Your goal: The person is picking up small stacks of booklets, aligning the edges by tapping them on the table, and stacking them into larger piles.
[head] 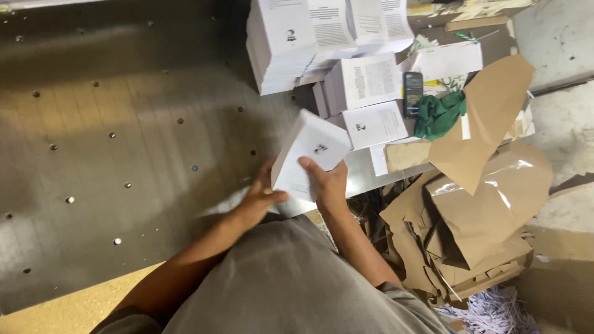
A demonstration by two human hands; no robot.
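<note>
**Both hands on a stack of white sheets at the metal table's near edge**

Head view: a stack of white printed sheets (309, 154) is held tilted just above the near right part of the grey metal table (124, 142), a plate dotted with small round holes. The left hand (260, 196) clasps the stack's lower left side, its fingers wrapped under and against the edge. The right hand (328, 182) grips the lower right side, thumb pressed on the top face and fingers curled beneath. Both hands are closed firmly on the stack, and both forearms reach up from a grey shirt at the bottom of the view.

Toward the table's far right corner stand taller piles of printed paper (291, 43), with two smaller piles (365, 83) just beside the held stack. A dark phone (413, 93) lies at the right edge of those piles, touching a crumpled green cloth (439, 114). Off the table's right edge, torn brown cardboard (482, 210) is heaped up, and white paper shreds (495, 309) lie below it near the lower right.
</note>
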